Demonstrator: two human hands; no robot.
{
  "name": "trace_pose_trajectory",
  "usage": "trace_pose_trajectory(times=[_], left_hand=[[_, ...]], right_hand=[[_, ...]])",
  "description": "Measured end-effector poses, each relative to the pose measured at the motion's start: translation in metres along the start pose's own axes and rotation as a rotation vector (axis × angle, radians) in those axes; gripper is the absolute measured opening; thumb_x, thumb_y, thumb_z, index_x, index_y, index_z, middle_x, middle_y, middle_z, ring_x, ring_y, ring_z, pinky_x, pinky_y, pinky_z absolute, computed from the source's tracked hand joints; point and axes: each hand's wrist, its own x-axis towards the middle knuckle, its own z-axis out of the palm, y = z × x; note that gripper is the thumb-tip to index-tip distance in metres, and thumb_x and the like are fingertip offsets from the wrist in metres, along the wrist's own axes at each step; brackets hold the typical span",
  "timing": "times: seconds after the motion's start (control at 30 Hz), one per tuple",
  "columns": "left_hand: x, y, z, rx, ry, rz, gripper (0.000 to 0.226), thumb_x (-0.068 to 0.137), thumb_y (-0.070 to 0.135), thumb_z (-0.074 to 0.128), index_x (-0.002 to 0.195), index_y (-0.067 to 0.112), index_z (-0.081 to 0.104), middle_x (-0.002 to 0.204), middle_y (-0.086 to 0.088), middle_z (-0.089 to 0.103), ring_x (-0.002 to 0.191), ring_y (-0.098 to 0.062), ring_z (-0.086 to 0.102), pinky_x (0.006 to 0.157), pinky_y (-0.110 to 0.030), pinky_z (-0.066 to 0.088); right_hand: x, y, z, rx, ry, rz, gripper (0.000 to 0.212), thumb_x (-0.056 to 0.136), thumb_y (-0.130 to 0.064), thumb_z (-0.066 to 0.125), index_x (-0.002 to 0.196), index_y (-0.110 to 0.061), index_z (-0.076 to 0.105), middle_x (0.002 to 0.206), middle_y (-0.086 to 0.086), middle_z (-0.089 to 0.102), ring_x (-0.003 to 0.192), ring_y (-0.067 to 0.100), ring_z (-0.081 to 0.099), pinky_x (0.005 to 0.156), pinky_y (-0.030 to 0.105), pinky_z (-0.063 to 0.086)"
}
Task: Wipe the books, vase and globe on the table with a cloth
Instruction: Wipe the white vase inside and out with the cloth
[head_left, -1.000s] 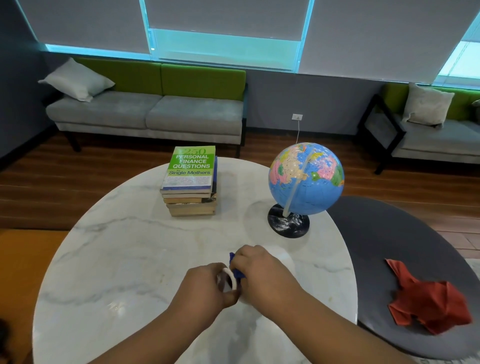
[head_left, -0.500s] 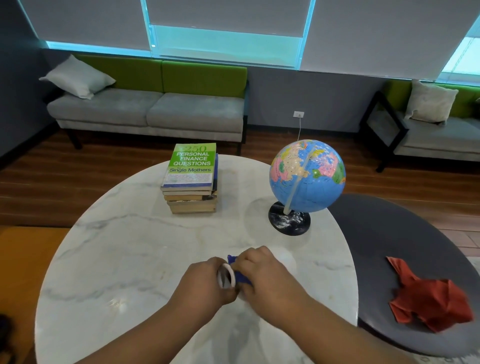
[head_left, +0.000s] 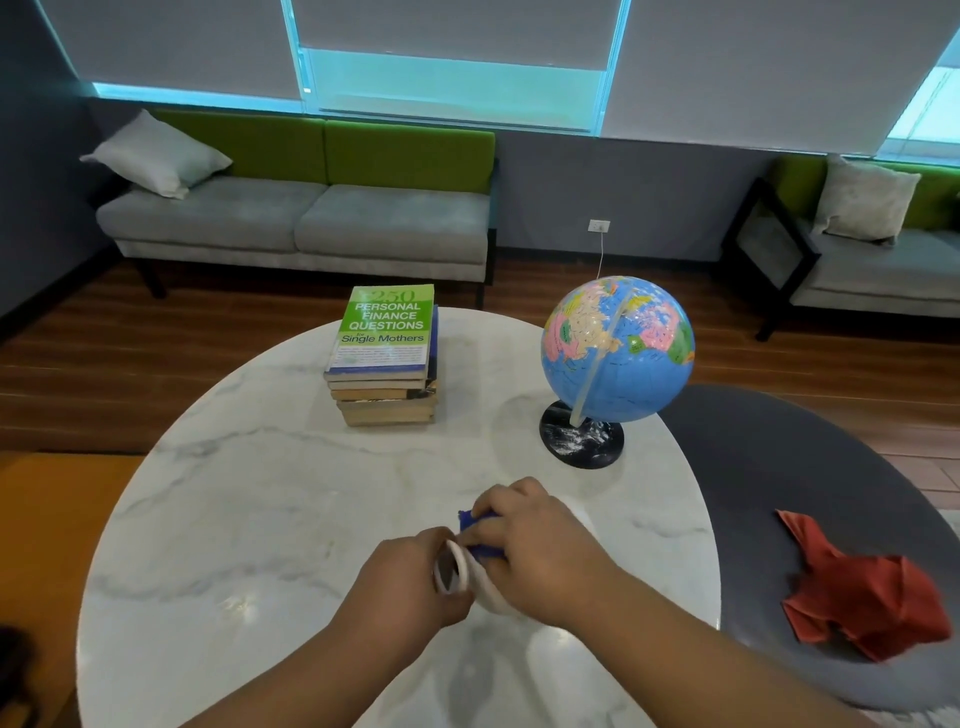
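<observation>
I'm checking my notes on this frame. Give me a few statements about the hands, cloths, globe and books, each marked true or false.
1. The right hand holds a blue cloth against the white vase. True.
2. The globe lies tipped over on the marble table. False: it stands upright on its black base.
3. A red cloth lies on the dark grey table. True.
4. The left hand rests on the stack of books. False: it grips the vase by its rim; nothing touches the books.
</observation>
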Motion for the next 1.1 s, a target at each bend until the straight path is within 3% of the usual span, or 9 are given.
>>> trace_pose_trajectory(times=[0.1, 0.2, 0.3, 0.4, 0.53, 0.73, 0.83, 0.97, 1.1], left_hand=[[-0.002, -0.004, 0.000, -0.024, 0.015, 0.008, 0.022, 0.070, 0.038, 0.070, 0.087, 0.029, 0.061, 0.069, 0.010, 0.062, 0.063, -0.006, 0.059, 0.057, -0.014, 0.042], [-0.006, -0.006, -0.002, -0.076, -0.012, -0.004, 0.024, 0.070, 0.034, 0.072, 0.092, 0.030, 0.062, 0.072, 0.010, 0.064, 0.063, -0.006, 0.060, 0.057, -0.016, 0.044], [-0.006, -0.008, -0.002, -0.085, -0.023, 0.012, 0.026, 0.071, 0.034, 0.073, 0.095, 0.030, 0.062, 0.075, 0.008, 0.065, 0.065, -0.008, 0.061, 0.058, -0.019, 0.045], [-0.004, -0.007, -0.002, -0.084, -0.017, 0.023, 0.025, 0.072, 0.036, 0.074, 0.093, 0.030, 0.061, 0.074, 0.007, 0.065, 0.064, -0.008, 0.061, 0.059, -0.020, 0.046], [-0.004, -0.007, 0.000, -0.092, -0.024, 0.025, 0.018, 0.074, 0.036, 0.071, 0.083, 0.027, 0.059, 0.066, 0.009, 0.060, 0.058, -0.005, 0.059, 0.054, -0.014, 0.039], [-0.006, -0.013, -0.002, -0.217, -0.020, -0.076, 0.024, 0.068, 0.028, 0.078, 0.087, 0.031, 0.065, 0.071, 0.010, 0.063, 0.056, -0.003, 0.060, 0.049, -0.011, 0.038], [-0.005, -0.021, -0.004, -0.268, -0.035, -0.118, 0.026, 0.068, 0.027, 0.080, 0.088, 0.034, 0.065, 0.072, 0.010, 0.063, 0.057, -0.003, 0.061, 0.050, -0.011, 0.039], [-0.004, -0.022, -0.001, -0.282, -0.039, -0.149, 0.025, 0.067, 0.027, 0.080, 0.088, 0.032, 0.067, 0.073, 0.004, 0.067, 0.059, -0.006, 0.061, 0.051, -0.011, 0.040], [-0.002, -0.019, -0.001, -0.293, -0.045, -0.164, 0.020, 0.069, 0.026, 0.079, 0.086, 0.029, 0.068, 0.075, -0.001, 0.069, 0.062, -0.012, 0.063, 0.053, -0.013, 0.042]], right_hand=[[0.010, 0.030, 0.003, 0.192, 0.065, 0.192, 0.027, 0.087, -0.027, 0.056, 0.109, -0.034, 0.069, 0.116, -0.008, 0.057, 0.109, 0.019, 0.048, 0.096, 0.026, 0.040], [0.006, 0.065, -0.002, 0.391, 0.073, 0.472, 0.027, 0.088, -0.016, 0.055, 0.105, -0.029, 0.072, 0.113, -0.003, 0.058, 0.108, 0.016, 0.055, 0.094, 0.017, 0.038], [-0.001, 0.071, 0.007, 0.369, 0.137, 0.573, 0.028, 0.091, -0.015, 0.052, 0.106, -0.029, 0.071, 0.114, -0.005, 0.055, 0.110, 0.017, 0.053, 0.091, 0.018, 0.037], [-0.002, 0.039, 0.018, 0.260, 0.259, 0.329, 0.027, 0.084, -0.016, 0.056, 0.101, -0.027, 0.073, 0.103, -0.004, 0.059, 0.101, 0.023, 0.052, 0.089, 0.025, 0.043], [-0.005, -0.004, 0.016, 0.090, 0.165, -0.042, 0.024, 0.084, -0.030, 0.059, 0.104, -0.029, 0.072, 0.103, -0.009, 0.059, 0.101, 0.019, 0.044, 0.085, 0.027, 0.043], [0.001, 0.050, 0.012, 0.453, 0.254, 0.403, 0.023, 0.085, -0.016, 0.062, 0.101, -0.030, 0.074, 0.098, -0.014, 0.054, 0.106, 0.017, 0.053, 0.094, 0.019, 0.039], [-0.007, 0.062, 0.014, 0.426, 0.254, 0.527, 0.024, 0.089, -0.014, 0.058, 0.106, -0.025, 0.072, 0.104, -0.009, 0.054, 0.106, 0.016, 0.054, 0.086, 0.010, 0.033], [-0.010, 0.027, 0.020, 0.324, 0.293, 0.241, 0.027, 0.083, -0.014, 0.063, 0.105, -0.026, 0.072, 0.101, -0.011, 0.054, 0.102, 0.020, 0.046, 0.094, 0.022, 0.038], [-0.004, 0.008, 0.018, 0.217, 0.143, 0.072, 0.031, 0.086, -0.016, 0.060, 0.112, -0.032, 0.069, 0.115, -0.013, 0.054, 0.107, 0.011, 0.038, 0.094, 0.009, 0.026]])
